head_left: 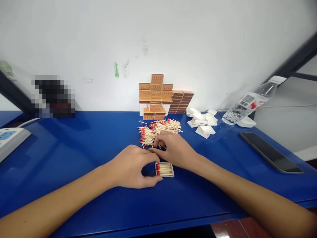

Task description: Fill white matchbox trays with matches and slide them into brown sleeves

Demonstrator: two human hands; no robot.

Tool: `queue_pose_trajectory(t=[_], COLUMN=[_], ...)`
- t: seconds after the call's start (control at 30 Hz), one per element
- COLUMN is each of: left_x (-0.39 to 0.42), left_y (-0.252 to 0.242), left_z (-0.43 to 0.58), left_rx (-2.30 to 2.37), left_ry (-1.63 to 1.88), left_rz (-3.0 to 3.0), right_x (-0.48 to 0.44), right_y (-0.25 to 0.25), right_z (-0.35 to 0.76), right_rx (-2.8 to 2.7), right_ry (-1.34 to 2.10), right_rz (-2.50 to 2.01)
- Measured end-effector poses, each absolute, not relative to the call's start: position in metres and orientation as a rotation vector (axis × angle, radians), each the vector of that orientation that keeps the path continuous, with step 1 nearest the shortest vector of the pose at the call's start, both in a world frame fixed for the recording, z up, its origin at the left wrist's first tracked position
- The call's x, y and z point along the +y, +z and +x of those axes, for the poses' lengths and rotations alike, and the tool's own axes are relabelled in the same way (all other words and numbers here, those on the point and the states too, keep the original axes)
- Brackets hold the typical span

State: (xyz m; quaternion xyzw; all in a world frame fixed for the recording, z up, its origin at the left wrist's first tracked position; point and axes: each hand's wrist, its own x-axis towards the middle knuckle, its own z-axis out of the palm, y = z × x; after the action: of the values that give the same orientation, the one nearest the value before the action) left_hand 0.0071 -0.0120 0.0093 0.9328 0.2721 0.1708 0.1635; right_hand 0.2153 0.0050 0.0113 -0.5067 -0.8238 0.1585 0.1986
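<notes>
My left hand (133, 167) holds the left end of a small white matchbox tray (173, 170) between thumb and index finger. Red-tipped matches (163, 169) lie side by side inside that tray, heads to the left. My right hand (175, 148) is just behind the tray, at the front edge of a loose heap of matches (148, 135). Its fingers are curled in a pinch; whatever they hold, if anything, is hidden. Behind the heap, orange matchboxes (156, 94) stand stacked against the wall, with brown-sided boxes (182, 101) beside them.
Several white trays (204, 120) lie jumbled right of the matches. A clear plastic bottle (250, 99) leans near the wall, with a black phone (271, 152) in front. A white device (12, 140) sits at the left edge of the blue table (99, 205).
</notes>
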Motion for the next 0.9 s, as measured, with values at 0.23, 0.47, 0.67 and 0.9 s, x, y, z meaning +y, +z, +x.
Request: queue_pose_trajectory(t=[0.23, 0.47, 0.67, 0.9], left_x=[-0.005, 0.0, 0.001, 0.0], left_y=[0.008, 0.004, 0.002, 0.003], left_z=[0.005, 0.003, 0.003, 0.004], left_rx=[0.866, 1.003, 0.991, 0.992], left_ry=[0.492, 0.548, 0.57, 0.555], left_rz=[2.66, 2.669, 2.688, 2.66], right_x=[0.004, -0.005, -0.01, -0.011], right_y=[0.026, 0.038, 0.033, 0.034], right_z=[0.244, 0.26, 0.254, 0.253], right_rx=[-2.38, -2.511, -2.548, -2.523], right_ry=[0.503, 0.715, 0.767, 0.751], right_rz=[-1.505, -1.2, -1.132, -1.133])
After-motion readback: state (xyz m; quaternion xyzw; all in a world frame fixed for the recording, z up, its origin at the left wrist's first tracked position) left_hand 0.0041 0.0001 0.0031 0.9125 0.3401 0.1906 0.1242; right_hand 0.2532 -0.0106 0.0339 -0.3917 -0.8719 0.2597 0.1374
